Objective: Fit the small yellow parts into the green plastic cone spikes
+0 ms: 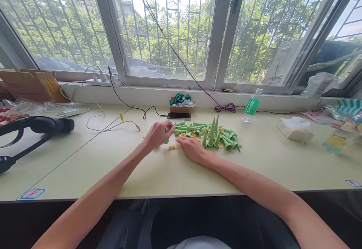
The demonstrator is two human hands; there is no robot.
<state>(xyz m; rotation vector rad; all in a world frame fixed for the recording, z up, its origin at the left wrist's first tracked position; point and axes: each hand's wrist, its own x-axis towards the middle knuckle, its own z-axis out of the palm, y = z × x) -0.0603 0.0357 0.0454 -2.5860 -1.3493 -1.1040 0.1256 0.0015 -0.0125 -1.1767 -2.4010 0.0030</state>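
Your left hand (157, 134) is curled, your right hand (192, 149) loosely bent; any hold cannot be determined. Yellow pieces (173, 147) lie at the latter's nine o'clock, green cones (210, 137) at your twelve o'clock.

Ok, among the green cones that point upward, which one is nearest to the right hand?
The short, leftmost upward-pointing cone, close beside the back of the right hand; the others stand farther right.

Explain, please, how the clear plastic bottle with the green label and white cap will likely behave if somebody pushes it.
The bottle probably tips if pushed near its white cap, because it stands tall and narrow. Once fallen, it might roll, since it looks round. Being clear plastic, it may dent rather than break.
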